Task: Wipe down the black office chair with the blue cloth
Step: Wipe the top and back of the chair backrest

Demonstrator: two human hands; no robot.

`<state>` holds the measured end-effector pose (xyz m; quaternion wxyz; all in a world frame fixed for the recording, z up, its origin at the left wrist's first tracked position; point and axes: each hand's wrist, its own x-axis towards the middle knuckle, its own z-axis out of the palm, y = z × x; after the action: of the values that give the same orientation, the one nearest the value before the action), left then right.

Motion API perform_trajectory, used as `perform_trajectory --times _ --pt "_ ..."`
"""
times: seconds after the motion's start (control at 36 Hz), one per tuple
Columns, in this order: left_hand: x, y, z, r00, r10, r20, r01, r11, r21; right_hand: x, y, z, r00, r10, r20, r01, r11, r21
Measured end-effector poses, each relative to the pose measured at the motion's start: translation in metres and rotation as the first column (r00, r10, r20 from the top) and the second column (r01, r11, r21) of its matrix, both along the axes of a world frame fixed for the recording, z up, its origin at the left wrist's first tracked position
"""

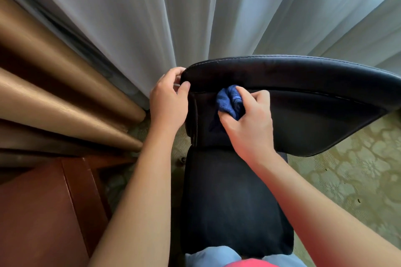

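Note:
The black office chair [303, 97] stands in front of me, its padded backrest top running from centre to the right edge, its seat [234, 201] below. My left hand [169, 97] grips the left corner of the backrest, thumb on the near side and fingers curled over the far edge. My right hand [249, 119] holds the bunched blue cloth [229, 101] and presses it against the near face of the backrest, just below the top seam. Part of the cloth is hidden under my fingers.
White sheer curtains [195, 11] hang right behind the chair. Brown heavy drapes [54, 84] fall at the left. A reddish wooden piece of furniture [43, 212] stands at the lower left, close to the seat. Patterned green carpet [347, 169] lies to the right.

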<state>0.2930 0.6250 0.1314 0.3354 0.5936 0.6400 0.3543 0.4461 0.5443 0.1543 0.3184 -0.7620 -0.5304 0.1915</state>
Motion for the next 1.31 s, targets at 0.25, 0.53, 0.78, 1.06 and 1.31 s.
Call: perform_trajectory --times 0.25,0.53,0.78,1.06,1.31 --pt "-0.014 0.007 -0.005 0.997 -0.059 0.045 0.061 0.997 -0.052 -0.031 0.015 0.0 0.977 0.203 0.06 -0.199 0.978 -0.062" --pt "-0.014 -0.002 -0.014 0.977 -0.056 0.206 0.074 0.994 -0.081 -0.007 0.004 0.014 0.953 0.293 -0.084 -0.296 0.955 -0.028" --pt "-0.011 0.001 -0.016 0.969 -0.015 0.247 0.045 0.992 -0.116 -0.001 0.003 0.008 0.989 0.15 -0.006 -0.15 0.989 -0.011" --pt "-0.017 0.005 -0.004 0.943 -0.034 0.33 0.084 0.987 -0.14 -0.037 0.022 0.002 0.964 0.257 0.068 -0.253 0.966 -0.055" --pt "-0.023 0.005 0.007 0.943 -0.034 0.331 0.111 0.97 -0.216 -0.045 0.037 0.003 0.903 0.408 0.131 -0.398 0.912 -0.099"
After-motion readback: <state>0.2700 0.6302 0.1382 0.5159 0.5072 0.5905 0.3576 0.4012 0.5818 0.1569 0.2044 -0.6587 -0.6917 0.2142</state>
